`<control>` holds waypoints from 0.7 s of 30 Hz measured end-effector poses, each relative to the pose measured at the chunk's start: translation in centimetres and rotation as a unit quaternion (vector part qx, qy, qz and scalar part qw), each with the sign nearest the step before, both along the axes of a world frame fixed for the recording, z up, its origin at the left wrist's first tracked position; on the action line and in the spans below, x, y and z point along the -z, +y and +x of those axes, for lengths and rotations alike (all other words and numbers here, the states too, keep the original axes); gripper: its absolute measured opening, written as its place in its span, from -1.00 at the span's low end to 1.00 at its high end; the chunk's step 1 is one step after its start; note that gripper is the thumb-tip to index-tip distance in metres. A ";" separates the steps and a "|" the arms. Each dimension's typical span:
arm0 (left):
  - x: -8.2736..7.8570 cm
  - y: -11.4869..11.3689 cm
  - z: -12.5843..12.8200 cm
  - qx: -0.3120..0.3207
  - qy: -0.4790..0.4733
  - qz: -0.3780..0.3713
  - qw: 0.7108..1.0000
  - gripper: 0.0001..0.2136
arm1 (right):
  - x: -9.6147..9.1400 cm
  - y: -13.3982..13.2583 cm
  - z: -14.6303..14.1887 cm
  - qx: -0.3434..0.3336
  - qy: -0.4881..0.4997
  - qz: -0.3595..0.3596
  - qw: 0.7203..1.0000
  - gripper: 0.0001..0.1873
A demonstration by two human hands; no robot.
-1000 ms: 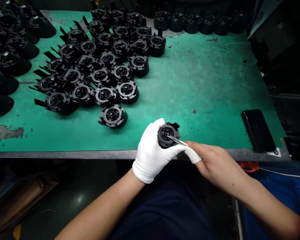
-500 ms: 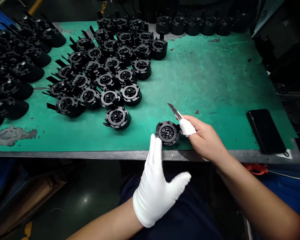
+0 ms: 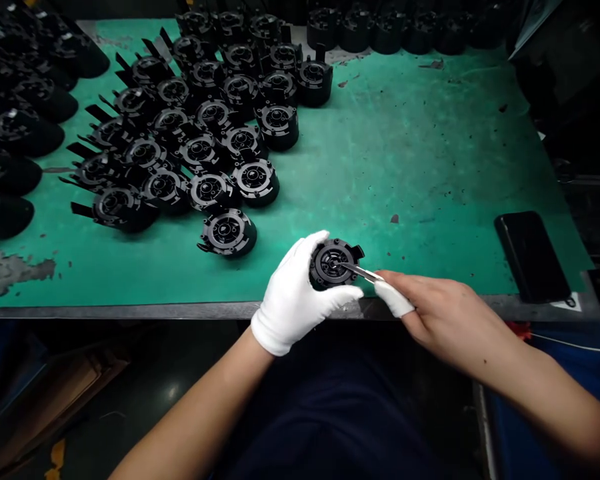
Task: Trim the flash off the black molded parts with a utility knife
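A round black plastic housing (image 3: pixel 325 268) sits upright near the front edge of the green table, its ribbed face up. Around its left and near side curves my left hand (image 3: pixel 295 287) in a white glove, gripping it between fingers and thumb. My right hand (image 3: pixel 430 303), bare but for a white cover on the thumb, holds a utility knife (image 3: pixel 363 271). The knife's blade reaches over the middle of the housing's face, and its tip seems to touch there. Just to the left stands a similar housing (image 3: pixel 229 232).
Many more black housings (image 3: pixel 200 150) crowd the table's left half, with taller ones (image 3: pixel 10 213) at the far left. A row of housings (image 3: pixel 355 30) lines the back edge. A black phone-like case (image 3: pixel 533 257) lies at the right on the green table surface (image 3: pixel 405 147).
My left hand has moved up and closed round the housing. My right hand has turned the knife, bringing its blade from beyond the housing onto the middle of its face.
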State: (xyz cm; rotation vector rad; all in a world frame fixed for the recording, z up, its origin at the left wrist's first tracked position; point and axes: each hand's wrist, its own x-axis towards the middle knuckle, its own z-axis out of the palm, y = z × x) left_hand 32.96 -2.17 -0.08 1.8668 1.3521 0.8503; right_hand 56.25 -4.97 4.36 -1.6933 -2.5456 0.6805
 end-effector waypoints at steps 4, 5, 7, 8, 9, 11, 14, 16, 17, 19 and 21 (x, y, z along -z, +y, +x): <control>0.0 -0.4 0.3 -0.024 -0.003 -0.005 1.000 -0.15 | -0.1 -1.0 -0.1 -0.012 0.046 -0.075 0.996 -0.47; 0.1 -0.4 0.4 -0.032 -0.006 -0.006 0.999 -0.15 | -0.1 -1.2 0.0 -0.004 0.058 -0.074 0.996 -0.49; 0.2 -0.6 0.7 -0.046 -0.013 -0.009 0.999 -0.16 | 0.0 -1.6 0.0 0.027 0.078 -0.045 0.996 -0.54; 0.3 -0.7 0.9 -0.053 -0.015 -0.008 0.998 -0.16 | 0.1 -1.8 -0.1 0.042 0.084 -0.025 0.995 -0.56; 0.4 -0.8 1.0 -0.059 -0.016 -0.006 0.998 -0.17 | 0.3 -2.0 -0.2 0.054 0.085 -0.007 0.995 -0.57; 0.5 -1.0 1.3 -0.069 -0.017 0.002 0.997 -0.19 | 0.9 -2.5 -0.8 0.066 0.077 0.014 0.995 -0.57; 0.5 -1.2 1.5 -0.078 -0.016 0.024 0.997 -0.24 | 1.7 -3.2 -1.8 0.070 0.075 0.014 0.995 -0.55; 0.5 -1.3 1.5 -0.083 -0.013 0.031 0.996 -0.24 | 1.9 -3.5 -2.0 0.074 0.094 -0.002 0.993 -0.56; 0.5 -1.3 1.6 -0.089 -0.010 0.032 0.995 -0.23 | 1.8 -3.4 -2.0 0.074 0.110 -0.011 0.991 -0.57; 0.5 -1.4 1.6 -0.101 -0.007 0.031 0.994 -0.25 | 1.6 -2.9 -1.4 0.077 0.144 -0.022 0.986 -0.57; 0.5 -1.4 1.7 -0.112 -0.012 0.034 0.993 -0.28 | 1.3 -2.1 -0.7 0.080 0.158 -0.020 0.984 -0.56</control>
